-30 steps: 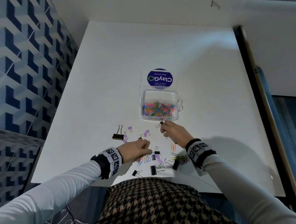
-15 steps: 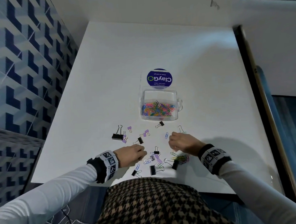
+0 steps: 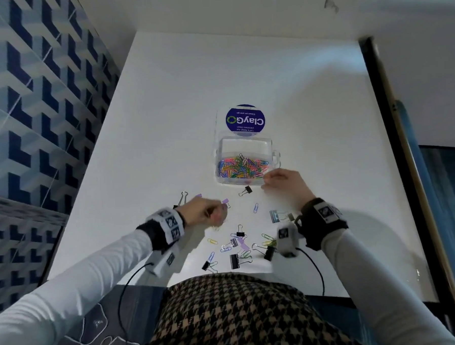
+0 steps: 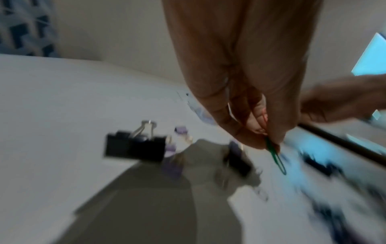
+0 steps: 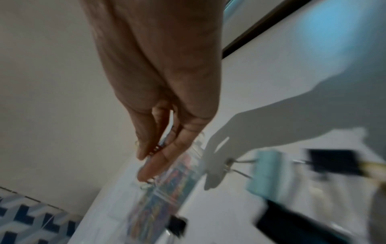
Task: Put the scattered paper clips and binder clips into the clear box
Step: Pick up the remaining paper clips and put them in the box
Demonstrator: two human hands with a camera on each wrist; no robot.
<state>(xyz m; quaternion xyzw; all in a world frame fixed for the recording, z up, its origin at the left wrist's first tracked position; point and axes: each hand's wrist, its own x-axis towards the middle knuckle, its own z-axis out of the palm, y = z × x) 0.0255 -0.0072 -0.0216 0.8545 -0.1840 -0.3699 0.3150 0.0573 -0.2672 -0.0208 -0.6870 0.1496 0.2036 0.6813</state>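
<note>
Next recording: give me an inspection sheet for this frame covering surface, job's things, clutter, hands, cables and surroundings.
Surface: white table, lit unevenly.
Job's things: clear plastic box, open, part-filled with coloured paper clips; black binder clips and loose clips scattered on the near side of it.
Clutter: round blue ClayGo sticker beyond the box.
Hands: left hand pinches a green paper clip; right hand at the box's near right corner, fingers straight, contents unclear.
Cables: black wrist-camera cables hang off the table edge.
Surroundings: blue patterned wall on the left.

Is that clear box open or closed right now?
Open: the clear box shows colourful paper clips uncovered, its lid folded back behind.
</note>
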